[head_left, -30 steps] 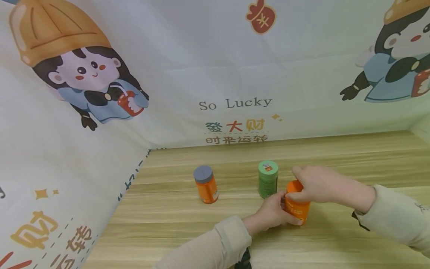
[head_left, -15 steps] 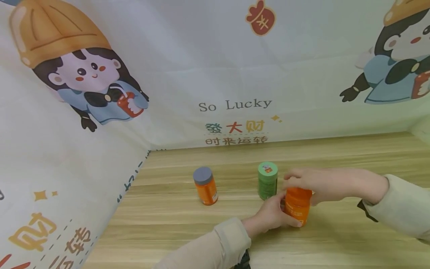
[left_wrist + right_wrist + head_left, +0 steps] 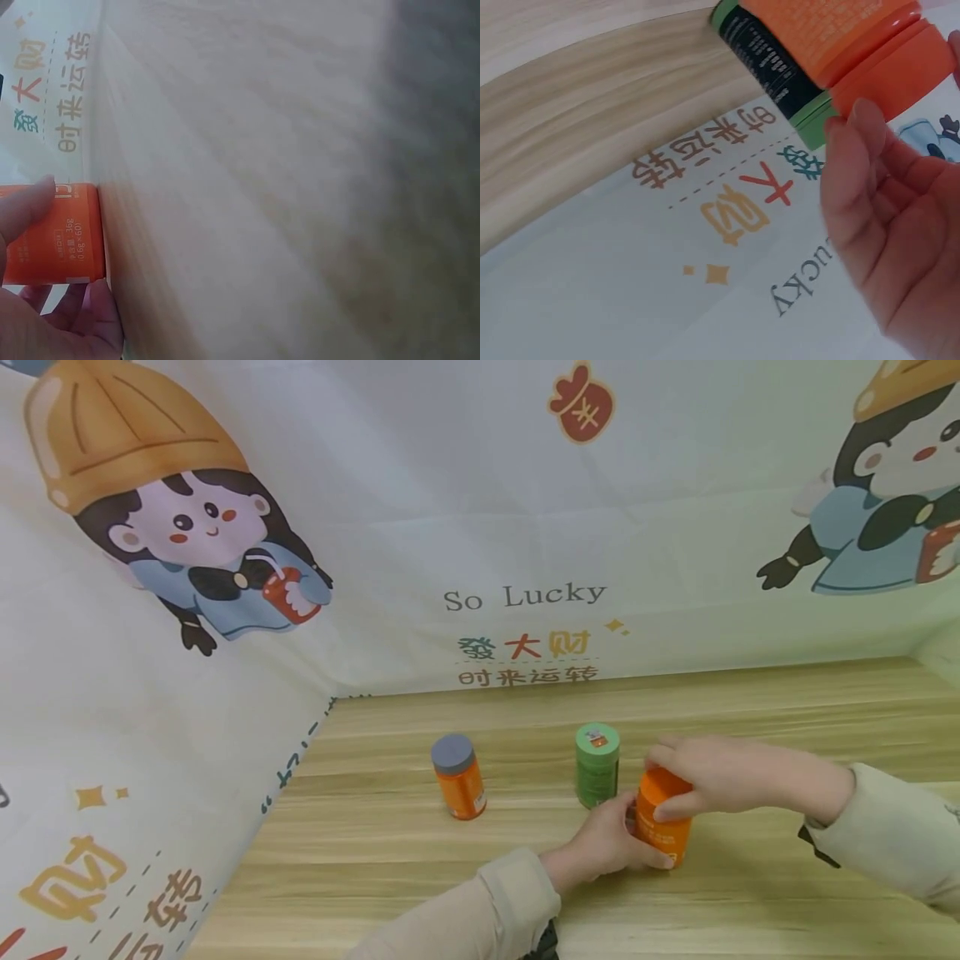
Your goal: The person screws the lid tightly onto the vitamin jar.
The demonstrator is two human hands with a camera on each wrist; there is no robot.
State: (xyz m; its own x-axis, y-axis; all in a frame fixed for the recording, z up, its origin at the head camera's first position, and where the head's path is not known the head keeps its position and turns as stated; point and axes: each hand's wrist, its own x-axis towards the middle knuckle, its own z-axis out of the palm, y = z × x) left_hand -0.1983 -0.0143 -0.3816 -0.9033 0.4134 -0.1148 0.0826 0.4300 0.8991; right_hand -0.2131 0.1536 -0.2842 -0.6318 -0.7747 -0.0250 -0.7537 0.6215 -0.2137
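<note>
An orange plastic bottle (image 3: 660, 835) with an orange screw cap (image 3: 662, 787) stands upright on the wooden table. My left hand (image 3: 606, 842) grips its lower body, thumb in front and the other fingers behind. Over the top, my right hand (image 3: 720, 775) holds the cap between thumb and fingers. In the right wrist view a narrow gap runs between the cap (image 3: 896, 71) and the bottle's shoulder, and my thumb lies at the cap's edge. The left wrist view shows white print on the bottle (image 3: 64, 244) and its base down at the tabletop.
Close behind my left hand stands a green bottle (image 3: 597, 768) with a light green lid. Farther left is another orange bottle (image 3: 461, 787) with a grey lid. A white printed cloth (image 3: 525, 527) hangs at the table's back and left edges.
Over the cap, my right hand first turned so its thumb went out of sight, then came back with the thumb in front. My left hand and the other bottles stayed put.
</note>
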